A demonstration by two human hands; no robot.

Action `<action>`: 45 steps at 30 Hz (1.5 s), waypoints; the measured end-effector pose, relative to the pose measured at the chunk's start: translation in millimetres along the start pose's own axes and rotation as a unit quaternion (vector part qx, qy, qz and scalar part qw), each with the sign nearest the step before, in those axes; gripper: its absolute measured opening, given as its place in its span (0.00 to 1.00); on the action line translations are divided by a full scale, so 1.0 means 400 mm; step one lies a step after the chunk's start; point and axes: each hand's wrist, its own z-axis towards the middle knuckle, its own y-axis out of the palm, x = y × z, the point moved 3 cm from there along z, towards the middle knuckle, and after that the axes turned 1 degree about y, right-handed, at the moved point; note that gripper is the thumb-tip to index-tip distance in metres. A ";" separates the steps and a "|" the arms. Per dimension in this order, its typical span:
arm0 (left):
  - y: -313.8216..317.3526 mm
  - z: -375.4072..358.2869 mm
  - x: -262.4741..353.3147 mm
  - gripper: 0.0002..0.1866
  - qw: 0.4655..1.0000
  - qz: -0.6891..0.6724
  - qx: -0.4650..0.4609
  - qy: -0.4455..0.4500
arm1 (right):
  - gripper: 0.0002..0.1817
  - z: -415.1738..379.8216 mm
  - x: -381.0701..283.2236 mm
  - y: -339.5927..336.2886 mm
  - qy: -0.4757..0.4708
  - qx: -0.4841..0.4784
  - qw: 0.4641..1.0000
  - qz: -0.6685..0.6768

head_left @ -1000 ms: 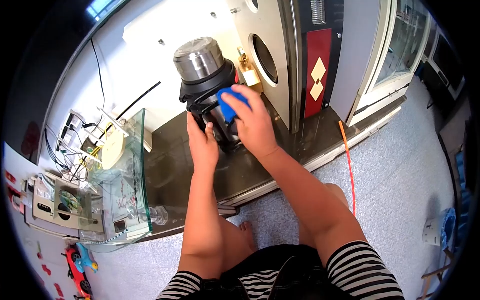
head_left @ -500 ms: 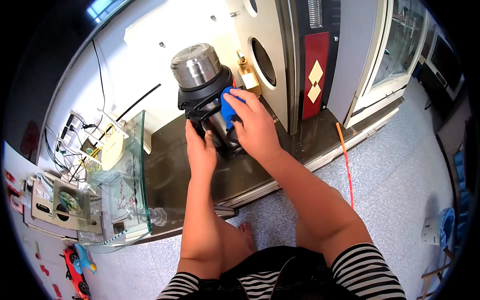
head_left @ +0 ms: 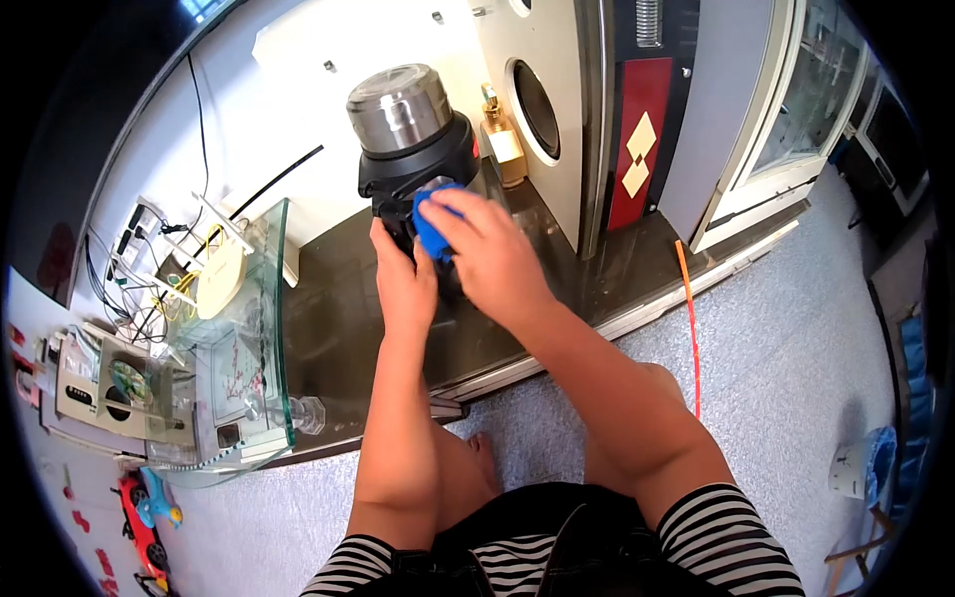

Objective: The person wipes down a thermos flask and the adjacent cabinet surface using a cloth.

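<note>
A large steel-and-black vacuum flask (head_left: 416, 134) stands on the dark cabinet top, its silver cup lid uppermost and leaning a little in this wide view. My left hand (head_left: 406, 289) is closed on the flask's lower left side near its black handle; the handle partly hides its fingers. Pressed against the flask's front is a blue cloth (head_left: 432, 224), bunched under the fingers of my right hand (head_left: 494, 257). Both hands hide most of the flask's lower body.
Behind the flask to the right stands a gold perfume bottle (head_left: 504, 144) beside a tall speaker (head_left: 545, 90). A glass shelf (head_left: 282, 318) with a router (head_left: 223, 284) and cables is on the left. An orange-red strip (head_left: 688, 318) hangs at the cabinet's front edge.
My right hand and the blue cloth have moved left across the flask's front, closer to my left hand. The flask appears slightly higher in view, and my left hand stays on it.
</note>
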 end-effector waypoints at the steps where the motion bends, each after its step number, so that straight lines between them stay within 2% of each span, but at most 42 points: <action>1: 0.000 0.001 0.004 0.32 1.000 -0.003 0.002 0.006 | 0.24 0.012 0.007 -0.008 -0.010 0.031 0.999 -0.027; 4: 0.000 0.007 0.007 0.31 1.000 -0.021 0.007 0.013 | 0.23 0.024 0.022 -0.024 0.019 0.033 0.997 -0.070; 10: 0.017 0.006 -0.005 0.30 1.000 -0.003 0.016 0.004 | 0.21 0.009 -0.017 0.001 -0.010 0.015 0.998 -0.067; 14: 0.019 0.005 0.002 0.30 1.000 0.000 0.012 -0.011 | 0.23 0.018 -0.002 -0.029 -0.011 -0.010 0.994 -0.107; 15: 0.018 0.006 0.004 0.30 1.000 -0.004 0.015 -0.002 | 0.25 0.018 0.014 -0.038 0.012 -0.006 0.994 -0.107; 22: 0.020 0.006 -0.002 0.30 1.000 -0.001 0.023 0.002 | 0.22 0.009 0.011 -0.006 -0.002 0.025 0.992 -0.120; 23: 0.021 0.006 -0.005 0.30 1.000 0.003 0.017 0.002 | 0.29 0.005 -0.001 0.007 -0.007 -0.002 0.997 -0.082; 24: 0.019 0.006 0.000 0.30 1.000 0.005 0.016 0.002 | 0.27 0.004 -0.018 0.015 -0.033 -0.001 0.997 -0.067; 26: 0.012 0.003 0.009 0.31 0.999 0.009 -0.021 -0.037 | 0.26 0.007 -0.026 0.021 -0.019 -0.004 0.998 -0.067; 30: 0.006 0.011 0.010 0.30 1.000 0.014 -0.002 0.005 | 0.21 0.032 0.018 -0.013 -0.039 0.017 0.994 -0.096; 32: 0.005 0.010 0.009 0.30 1.000 0.014 0.001 0.006 | 0.23 0.032 0.044 -0.030 -0.013 0.035 0.993 -0.114; 33: 0.007 0.011 0.008 0.30 1.000 0.009 0.001 0.006 | 0.32 0.030 0.046 -0.034 0.026 -0.001 0.996 -0.088; 37: 0.016 0.012 0.001 0.31 1.000 0.016 0.016 0.011 | 0.31 0.014 0.013 -0.004 0.029 0.019 0.996 -0.085; 40: 0.008 0.006 0.014 0.33 0.999 0.027 -0.014 -0.032 | 0.30 0.012 -0.003 0.005 -0.010 -0.018 0.997 -0.069; 42: 0.012 0.006 0.005 0.33 1.000 0.025 -0.004 -0.008 | 0.29 0.018 -0.001 0.003 -0.009 -0.027 0.998 -0.062; 44: 0.009 0.009 0.006 0.30 1.000 0.021 0.002 -0.004 | 0.30 0.028 0.014 -0.015 -0.004 -0.027 0.998 -0.060; 45: 0.009 0.009 0.005 0.30 1.000 0.021 0.004 -0.004 | 0.27 0.029 0.026 -0.024 0.002 -0.004 0.996 -0.085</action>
